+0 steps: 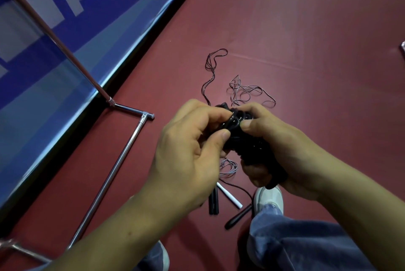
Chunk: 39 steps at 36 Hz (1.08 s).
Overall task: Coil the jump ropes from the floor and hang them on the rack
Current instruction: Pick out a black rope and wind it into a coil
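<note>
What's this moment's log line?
left hand pinches glossy black coiled rope | right hand grips it | thin tangled ropes on red floor

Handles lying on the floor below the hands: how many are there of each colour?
Black handles: 3 (two side by side, one apart)
White handle: 1
Total: 4
</note>
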Tool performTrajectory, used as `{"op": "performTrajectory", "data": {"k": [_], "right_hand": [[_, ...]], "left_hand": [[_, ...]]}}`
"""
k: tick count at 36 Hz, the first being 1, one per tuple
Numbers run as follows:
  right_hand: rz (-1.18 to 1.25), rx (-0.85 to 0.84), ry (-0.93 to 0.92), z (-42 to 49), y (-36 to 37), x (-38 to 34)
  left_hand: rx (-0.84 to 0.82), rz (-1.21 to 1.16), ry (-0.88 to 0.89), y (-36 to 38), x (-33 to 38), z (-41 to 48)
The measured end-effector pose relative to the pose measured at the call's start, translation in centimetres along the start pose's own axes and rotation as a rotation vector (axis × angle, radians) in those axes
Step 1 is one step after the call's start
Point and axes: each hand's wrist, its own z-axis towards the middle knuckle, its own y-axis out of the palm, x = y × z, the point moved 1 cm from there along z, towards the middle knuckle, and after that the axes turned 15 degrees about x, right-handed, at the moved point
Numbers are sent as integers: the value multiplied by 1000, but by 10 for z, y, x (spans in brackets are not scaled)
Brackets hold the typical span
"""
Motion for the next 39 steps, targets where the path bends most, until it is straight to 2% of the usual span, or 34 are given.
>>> {"op": "performTrajectory", "data": {"k": [4,11,18,24,28,36,39], "right_hand": [[22,-42,15,-2,-3,0],[-43,33,-73,8,-1,0],[-67,119,-55,4,0,-1],[-132,-26,-43,-17,-3,-5],[-131,-15,-46,-18,-1,-4],[-13,95,-128,-19,8,-4],[-10,151,-176,-18,9,-4]], "left_hand": [[-6,15,-25,0,4,2],[33,-48,-102,8,7,2],[0,206,170,5,4,2],[-120,354,347,1,-1,3],[-147,383,397,-3,-2,5],[83,447,460,1,8,-3],[93,381,437,1,8,-2]]}}
